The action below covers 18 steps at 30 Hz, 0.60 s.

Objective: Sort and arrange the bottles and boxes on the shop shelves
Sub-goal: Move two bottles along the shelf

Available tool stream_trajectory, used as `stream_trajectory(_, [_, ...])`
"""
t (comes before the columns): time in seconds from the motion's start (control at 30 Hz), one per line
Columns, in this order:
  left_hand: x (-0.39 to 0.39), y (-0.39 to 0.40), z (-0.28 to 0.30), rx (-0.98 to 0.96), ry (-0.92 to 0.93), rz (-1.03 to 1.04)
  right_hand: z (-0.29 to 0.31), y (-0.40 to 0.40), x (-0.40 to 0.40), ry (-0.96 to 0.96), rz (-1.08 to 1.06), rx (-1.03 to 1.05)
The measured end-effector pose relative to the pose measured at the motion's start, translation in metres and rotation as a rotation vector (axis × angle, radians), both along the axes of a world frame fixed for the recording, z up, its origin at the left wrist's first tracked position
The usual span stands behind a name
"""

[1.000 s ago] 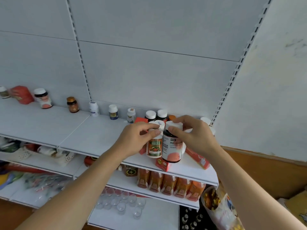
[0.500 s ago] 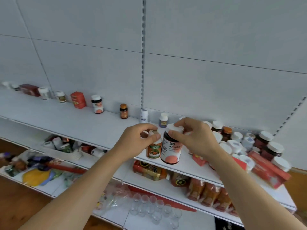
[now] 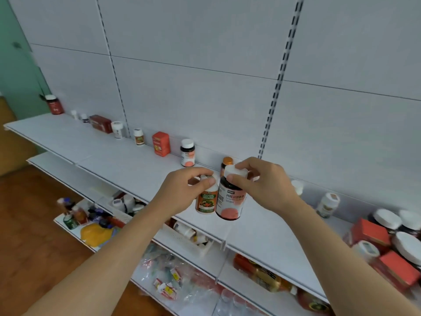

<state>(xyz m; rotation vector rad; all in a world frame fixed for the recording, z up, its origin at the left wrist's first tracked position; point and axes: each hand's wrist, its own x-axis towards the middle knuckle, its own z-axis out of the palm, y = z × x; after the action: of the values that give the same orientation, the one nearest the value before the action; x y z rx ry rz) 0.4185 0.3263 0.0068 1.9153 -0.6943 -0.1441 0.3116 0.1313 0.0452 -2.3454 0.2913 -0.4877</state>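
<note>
My left hand [image 3: 182,190] grips the white cap of a small bottle with an orange and green label [image 3: 206,201]. My right hand [image 3: 262,183] grips the white cap of a larger dark bottle with a pink label [image 3: 230,201]. Both bottles hang side by side, touching, just above the front half of the top white shelf [image 3: 127,163]. Along the shelf's back stand spaced bottles and boxes: a matching dark bottle [image 3: 187,153], an orange box [image 3: 161,143], a small white bottle [image 3: 139,137] and a dark red box [image 3: 101,123].
A crowd of red boxes [image 3: 370,231] and white-capped jars [image 3: 387,221] fills the shelf's right end. An amber bottle [image 3: 227,163] stands behind my hands. Lower shelves hold baskets, packets and clear cups. Wooden floor lies at the left.
My view has swung left along the shelf while both hands carried the two bottles leftward, away from the crowded right end. The grips on the caps are unchanged.
</note>
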Motion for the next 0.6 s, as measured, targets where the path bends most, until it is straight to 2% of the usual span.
stream_trajectory(0.33, [0.110,0.026,-0.005,0.044,0.013,0.049,0.004,0.018,0.123,0.047,0.086,-0.021])
stream_trajectory(0.6, [0.214,0.042,-0.029,0.099,0.020,-0.077,-0.019,0.037,0.206,0.135,-0.044,-0.086])
